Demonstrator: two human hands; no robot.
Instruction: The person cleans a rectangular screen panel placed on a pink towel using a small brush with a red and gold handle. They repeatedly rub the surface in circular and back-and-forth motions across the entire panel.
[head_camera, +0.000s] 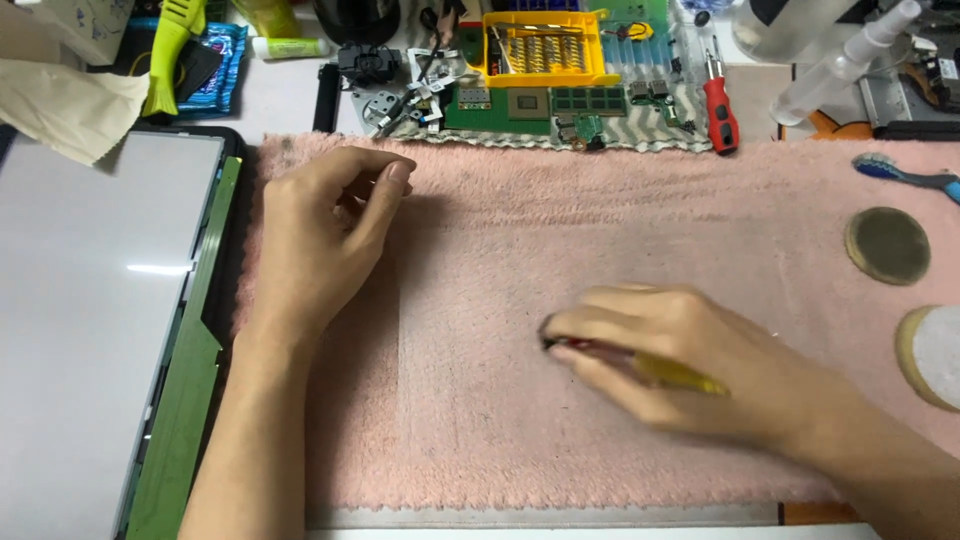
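Observation:
My right hand (670, 355) lies low over the pink towel (560, 240), closed on a slim yellow-handled tool (680, 375) whose dark and red tip (555, 343) touches the cloth. It looks motion-blurred. My left hand (325, 225) rests on the towel's left part with its fingers curled in; I cannot tell whether anything small sits under them.
A large grey panel with a green circuit strip (190, 380) lies at the left. Behind the towel are a yellow bit case (540, 45), green circuit boards (520, 105), a red screwdriver (720, 110) and a spray bottle (840, 65). A toothbrush (905, 175) and two round pads (887, 245) sit at the right.

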